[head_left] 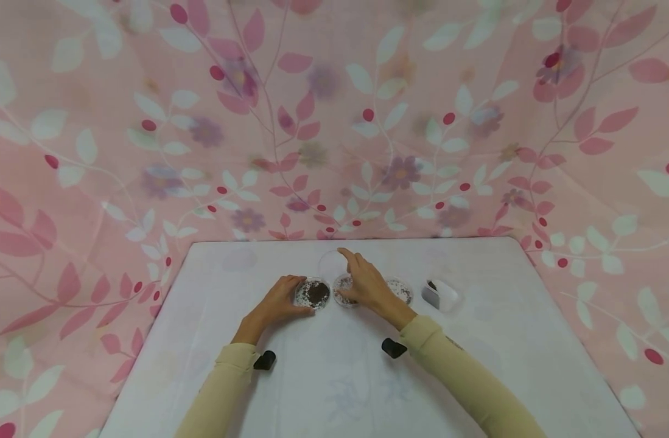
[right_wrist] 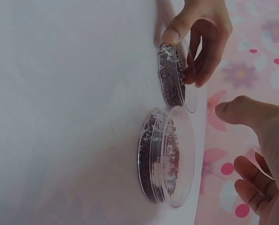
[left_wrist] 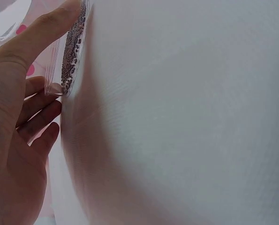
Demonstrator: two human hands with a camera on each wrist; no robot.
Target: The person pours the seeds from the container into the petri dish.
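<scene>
"What's in your hands?"

"My left hand (head_left: 276, 302) holds the seed dish (head_left: 313, 294) on the white table (head_left: 334, 377). My right hand (head_left: 367, 285) floats loose above the middle dish (right_wrist: 165, 157). A clear lid (head_left: 332, 265) lies behind, still off."

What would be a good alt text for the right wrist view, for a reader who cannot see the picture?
Two clear round dishes of dark granules stand on a white table. The left hand grips the farther dish by its rim, while the right hand hovers open beside the nearer dish, apparently without touching it. Pink floral cloth fills the background.
</scene>
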